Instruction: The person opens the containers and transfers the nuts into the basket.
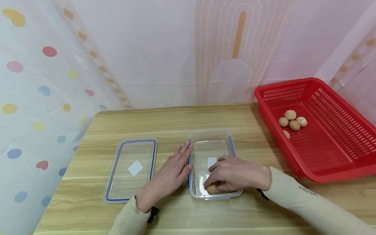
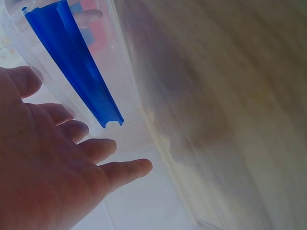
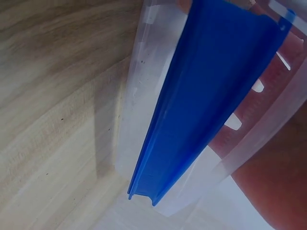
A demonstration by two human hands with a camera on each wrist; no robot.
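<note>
A clear plastic container (image 1: 210,134) with blue side clips stands lidless on the table. My right hand (image 1: 235,173) reaches over its right side, thumb and fingers curled around a small brown potato (image 1: 211,189) low in the near end. My left hand (image 1: 168,176) has its fingers extended, fingertips against the container's left rim. In the left wrist view, a blue side clip (image 2: 72,62) hangs beside those fingers. The right wrist view is largely filled by the other blue clip (image 3: 206,96), and the right hand's grasp is hidden there.
Left of the container lies its clear lid (image 1: 124,178), with a blue seal and a white label. A red perforated basket (image 1: 326,147) at the right holds several potatoes (image 1: 294,125). A patterned curtain (image 1: 164,55) hangs along the table's back edge.
</note>
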